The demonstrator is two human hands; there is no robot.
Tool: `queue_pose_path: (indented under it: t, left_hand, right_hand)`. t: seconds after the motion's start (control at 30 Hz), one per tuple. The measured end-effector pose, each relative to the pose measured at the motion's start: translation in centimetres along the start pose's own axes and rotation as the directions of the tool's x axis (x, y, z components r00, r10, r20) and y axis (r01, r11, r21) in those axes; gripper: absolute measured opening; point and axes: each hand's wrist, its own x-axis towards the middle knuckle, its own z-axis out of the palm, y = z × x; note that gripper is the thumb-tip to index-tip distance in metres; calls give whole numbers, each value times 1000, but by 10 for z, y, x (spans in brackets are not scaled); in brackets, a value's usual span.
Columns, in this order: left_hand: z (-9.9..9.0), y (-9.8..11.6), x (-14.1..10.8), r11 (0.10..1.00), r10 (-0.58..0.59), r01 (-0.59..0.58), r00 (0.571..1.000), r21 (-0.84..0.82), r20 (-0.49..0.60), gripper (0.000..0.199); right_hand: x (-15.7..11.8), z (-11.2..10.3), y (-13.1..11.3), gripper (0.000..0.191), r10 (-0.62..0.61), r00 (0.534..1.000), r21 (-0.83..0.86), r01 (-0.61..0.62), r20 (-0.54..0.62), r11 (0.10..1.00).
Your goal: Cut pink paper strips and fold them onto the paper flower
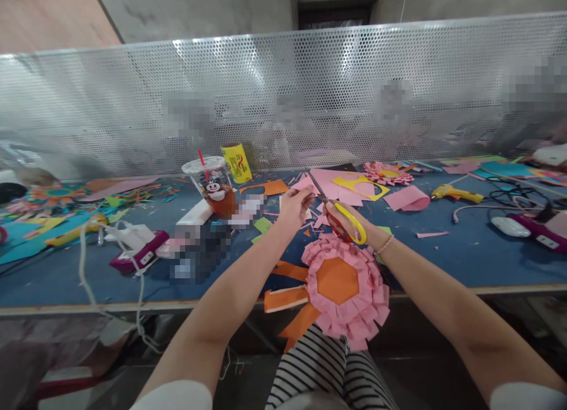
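Scissors with red and yellow handles (348, 222) are held in my right hand (354, 218), their blades pointing up and to the left. My left hand (297, 204) is closed just left of the blades, its fingers pinching a small piece of pink paper (311, 184). Below both hands, a pink paper rosette with an orange center (337, 280) rests at the table's front edge, partly over my lap. Orange paper strips (286, 299) stick out from its left side.
A plastic cup with a red straw (217, 188) and a yellow box (238, 162) stand back left. Yellow glue guns (458, 192) lie at both sides with cords. Paper scraps cover the blue table (420, 262); a perforated metal screen (328, 91) runs behind.
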Motion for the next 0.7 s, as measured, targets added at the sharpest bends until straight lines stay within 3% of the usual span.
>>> queue_pose_path:
  t: [0.23,0.43,0.7]
  left_hand:
    - [-1,0,-2,1000,-11,11,1000,-12,-5,20]
    - [0,1,-2,1000,-19,19,1000,-8,-21,14]
    - [-2,-2,0,997,-73,72,997,18,3,12]
  right_hand:
    - [-2,7,-6,48,-28,999,-146,22,-37,989]
    - [-4,14,-8,46,59,998,30,-58,-34,998]
    - [-3,13,-5,43,38,999,135,-33,-31,990]
